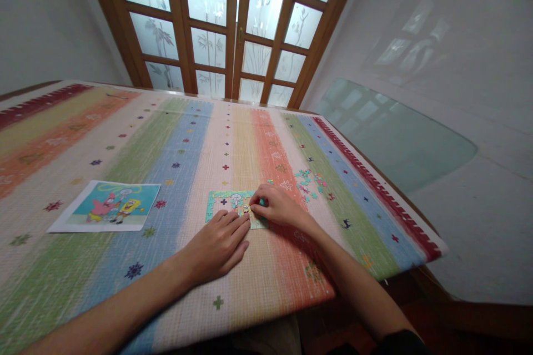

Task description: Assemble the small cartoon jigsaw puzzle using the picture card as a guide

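Observation:
A partly assembled jigsaw puzzle (211, 201) with a teal border lies on the striped tablecloth, and the cloth shows through gaps inside it. Over its lower edge my left hand (222, 241) lies flat, fingers stretched and fingertips touching the pieces. My right hand (272, 204) is at the puzzle's right side, thumb and forefinger pinched on a small puzzle piece (246, 208) with yellow on it. The fingers partly cover that piece, and the hand hides part of the puzzle's right border.
Loose puzzle pieces (306, 184) are scattered right of my right hand. To the left lies a printed reference picture (116, 205) of cartoon characters. The striped tablecloth (175, 266) covers the table, whose near edge runs below my arms. Wooden glass-paned doors (233, 28) stand behind.

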Tool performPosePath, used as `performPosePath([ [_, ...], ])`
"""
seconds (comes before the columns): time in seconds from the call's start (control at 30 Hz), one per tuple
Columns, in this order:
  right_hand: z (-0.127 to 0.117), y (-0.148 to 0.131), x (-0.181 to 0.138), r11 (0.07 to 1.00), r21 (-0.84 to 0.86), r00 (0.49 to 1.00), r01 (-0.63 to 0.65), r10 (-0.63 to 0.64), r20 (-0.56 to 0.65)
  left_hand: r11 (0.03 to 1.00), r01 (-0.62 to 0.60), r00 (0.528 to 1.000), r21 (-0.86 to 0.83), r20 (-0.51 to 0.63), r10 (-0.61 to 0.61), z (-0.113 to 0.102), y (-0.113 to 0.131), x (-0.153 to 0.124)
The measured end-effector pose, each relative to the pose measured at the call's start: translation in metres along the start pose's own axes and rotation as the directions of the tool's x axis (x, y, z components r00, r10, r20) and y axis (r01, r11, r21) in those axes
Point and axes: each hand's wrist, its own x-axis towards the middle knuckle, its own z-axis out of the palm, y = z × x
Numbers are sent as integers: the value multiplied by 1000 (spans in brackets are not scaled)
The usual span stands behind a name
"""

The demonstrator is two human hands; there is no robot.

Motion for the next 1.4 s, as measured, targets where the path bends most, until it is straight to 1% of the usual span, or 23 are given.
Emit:
performPosePath([
  [0.17,1,0,0,1000,0,1000,0,0,-15,1000,-5,1000,30,-2,5,-1,0,0],
  [0.33,4,-1,-1,1000,10,1000,-2,2,-18,1000,-9,1000,22,8,9,1,0,-1],
  [0.43,4,4,-2,1000,22,997,9,-7,-79,1000,-6,1000,25,17,5,2,0,-1],
  [0.53,-5,15,-3,1000,12,982,-19,21,-187,1000,-11,1000,27,10,11,1,0,-2],
  [0.63,-24,31,-6,997,3,949,-82,79,-307,1000,-16,1000,20,0,16,0,0,-2],
  [0.7,-38,42,-10,991,-3,923,-131,121,-366,1000,-21,1000,19,-3,21,0,-1,-2],
  [0.8,-55,61,-18,977,3,886,-215,197,-420,1000,-23,1000,8,-18,23,1,-1,-2],
  [0.9,-64,81,-28,947,-6,855,-322,289,-430,999,-9,1000,-31,-29,8,1,0,-2],
  [1.03,-71,107,-44,900,-20,792,-435,372,-484,999,-7,1000,-46,-20,6,-1,0,-1],
  [1.17,-72,126,-57,865,62,691,-497,438,-575,999,-19,1000,-35,-14,18,-1,1,-1],
  [1.2,-71,128,-58,860,81,673,-504,450,-587,999,-17,1000,-34,-13,16,0,1,-1],
  [1.27,-70,131,-60,857,103,658,-505,460,-596,999,-14,1000,-32,-18,14,0,0,-1],
  [1.4,-70,129,-61,857,97,649,-507,453,-611,999,-24,999,-31,-36,23,0,0,-2],
])
